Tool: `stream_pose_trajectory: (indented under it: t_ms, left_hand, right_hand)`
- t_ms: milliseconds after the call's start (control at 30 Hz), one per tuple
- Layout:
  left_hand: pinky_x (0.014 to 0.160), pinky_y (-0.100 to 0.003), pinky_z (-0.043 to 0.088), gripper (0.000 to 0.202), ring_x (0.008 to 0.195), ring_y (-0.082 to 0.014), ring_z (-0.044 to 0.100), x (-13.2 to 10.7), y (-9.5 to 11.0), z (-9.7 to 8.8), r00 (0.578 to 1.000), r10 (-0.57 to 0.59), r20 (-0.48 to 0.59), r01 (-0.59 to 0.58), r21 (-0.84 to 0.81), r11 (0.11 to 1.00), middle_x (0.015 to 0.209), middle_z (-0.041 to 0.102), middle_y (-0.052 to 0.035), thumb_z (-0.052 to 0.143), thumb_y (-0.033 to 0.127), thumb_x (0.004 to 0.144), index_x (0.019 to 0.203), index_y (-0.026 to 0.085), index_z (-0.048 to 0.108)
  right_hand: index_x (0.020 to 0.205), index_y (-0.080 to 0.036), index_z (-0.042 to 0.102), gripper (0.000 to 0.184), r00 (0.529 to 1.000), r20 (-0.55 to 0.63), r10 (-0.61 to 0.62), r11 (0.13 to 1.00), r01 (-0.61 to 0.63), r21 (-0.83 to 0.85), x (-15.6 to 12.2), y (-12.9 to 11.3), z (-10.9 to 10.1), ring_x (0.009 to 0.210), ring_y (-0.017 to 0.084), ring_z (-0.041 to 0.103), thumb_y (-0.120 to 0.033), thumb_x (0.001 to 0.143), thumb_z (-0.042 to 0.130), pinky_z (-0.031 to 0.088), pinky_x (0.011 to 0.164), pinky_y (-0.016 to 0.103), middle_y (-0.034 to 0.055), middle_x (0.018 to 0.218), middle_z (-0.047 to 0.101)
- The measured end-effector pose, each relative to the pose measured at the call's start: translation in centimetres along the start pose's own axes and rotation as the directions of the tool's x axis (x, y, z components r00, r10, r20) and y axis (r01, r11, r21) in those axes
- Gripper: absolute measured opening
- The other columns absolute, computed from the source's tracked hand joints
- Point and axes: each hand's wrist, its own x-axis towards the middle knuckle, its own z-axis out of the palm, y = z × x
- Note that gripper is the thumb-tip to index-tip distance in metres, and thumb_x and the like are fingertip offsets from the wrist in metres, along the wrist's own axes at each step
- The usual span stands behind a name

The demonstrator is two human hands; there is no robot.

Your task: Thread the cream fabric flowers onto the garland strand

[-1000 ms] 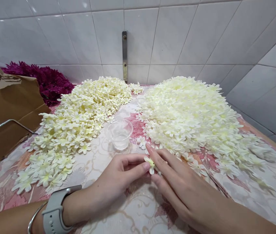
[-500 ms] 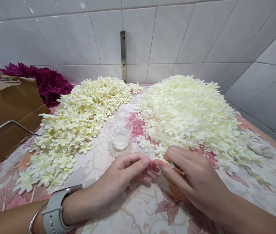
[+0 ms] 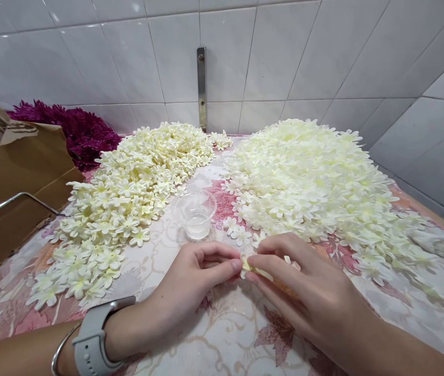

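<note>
My left hand (image 3: 200, 274) is closed, thumb and forefinger pinching the left side of a small cream artificial flower (image 3: 246, 265). At the flower's right side, my right hand (image 3: 304, 279) has its thumb and forefinger closed on the petals. The fingers cover much of this flower. Just beyond my hands stands a clear plastic cup (image 3: 194, 216) with a little clear liquid in it. To the right spreads a large heap of loose white petal flowers (image 3: 304, 177). On the left lies another heap of cream flowers (image 3: 128, 193), which look fuller and more layered.
A cardboard box (image 3: 14, 177) with a bent metal rod (image 3: 22, 194) in front stands at the left edge. Behind it lie purple flowers (image 3: 73, 128). A floral cloth (image 3: 206, 334) covers the table, which meets a tiled wall (image 3: 277, 57) bearing a metal bracket (image 3: 201, 89).
My left fingers have closed into a pinch at the flower, which now shows between both hands. My right fingers have loosened from their tighter curl and shifted slightly left.
</note>
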Motion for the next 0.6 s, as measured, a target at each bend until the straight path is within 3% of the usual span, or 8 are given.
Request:
stream_pose_trajectory:
  t_ms: [67, 167, 267, 367, 467, 600]
  left_hand:
    - [0.060, -0.017, 0.042, 0.009, 0.064, -0.0088, 0.057, -0.07, 0.04, -0.01, 1.000, -0.006, 0.015, 0.006, 0.010, 1.000, 0.067, 0.067, -0.0005, 0.078, 0.017, 0.065, 0.071, 0.014, 0.072]
    - [0.065, -0.019, 0.045, 0.019, 0.072, -0.0112, 0.061, -0.13, -0.09, -0.06, 0.998, -0.020, 0.063, 0.023, -0.041, 0.999, 0.074, 0.069, 0.0000, 0.080, 0.011, 0.060, 0.076, 0.017, 0.070]
    - [0.065, -0.018, 0.045, 0.017, 0.071, -0.0101, 0.061, -0.13, -0.11, -0.03, 0.998, -0.011, 0.062, 0.014, -0.049, 0.999, 0.072, 0.068, 0.0005, 0.078, 0.010, 0.062, 0.074, 0.016, 0.067]
    - [0.059, -0.016, 0.042, 0.013, 0.066, -0.0085, 0.058, -0.16, 0.14, 0.07, 0.999, -0.028, 0.023, 0.028, 0.000, 1.000, 0.067, 0.067, 0.0004, 0.076, 0.013, 0.065, 0.072, 0.014, 0.066]
    - [0.055, -0.015, 0.038, 0.010, 0.060, -0.0068, 0.054, -0.19, 0.41, 0.11, 0.999, -0.041, 0.000, 0.041, 0.041, 0.998, 0.063, 0.064, 0.0016, 0.074, 0.015, 0.068, 0.072, 0.014, 0.065]
    - [0.054, -0.015, 0.037, 0.011, 0.060, -0.0071, 0.055, -0.22, 0.40, 0.05, 0.999, -0.043, 0.012, 0.042, 0.032, 0.999, 0.063, 0.064, 0.0015, 0.074, 0.014, 0.067, 0.070, 0.014, 0.063]
  right_hand:
    - [0.084, -0.017, 0.059, 0.016, 0.999, 0.013, 0.032, 0.998, -0.033, 0.049, -0.02, 0.08, -0.10, 0.063, 0.016, 0.056, -0.010, 0.088, 0.046, 0.044, 0.054, 0.026, 0.0060, 0.072, 0.060]
    - [0.083, -0.019, 0.058, 0.014, 0.976, 0.091, 0.197, 0.954, -0.213, 0.210, 0.01, 0.21, -0.31, 0.059, 0.011, 0.057, -0.011, 0.088, 0.047, 0.044, 0.054, 0.021, 0.0003, 0.067, 0.062]
    - [0.078, -0.022, 0.060, 0.015, 0.883, 0.242, 0.402, 0.814, -0.465, 0.347, 0.16, 0.23, -0.54, 0.058, 0.010, 0.058, -0.020, 0.089, 0.050, 0.043, 0.053, 0.020, -0.0025, 0.066, 0.063]
    - [0.071, -0.021, 0.060, 0.020, 0.780, 0.356, 0.515, 0.651, -0.626, 0.430, 0.32, 0.13, -0.63, 0.055, 0.012, 0.055, -0.031, 0.087, 0.052, 0.042, 0.048, 0.021, -0.0019, 0.062, 0.061]
    - [0.069, -0.021, 0.058, 0.023, 0.737, 0.403, 0.543, 0.586, -0.676, 0.446, 0.44, 0.10, -0.58, 0.051, 0.011, 0.052, -0.035, 0.086, 0.053, 0.039, 0.045, 0.022, -0.0023, 0.059, 0.058]
    - [0.072, -0.020, 0.058, 0.020, 0.744, 0.404, 0.533, 0.619, -0.668, 0.414, 0.59, 0.26, -0.46, 0.057, 0.011, 0.052, -0.031, 0.087, 0.050, 0.039, 0.051, 0.022, -0.0024, 0.061, 0.057]
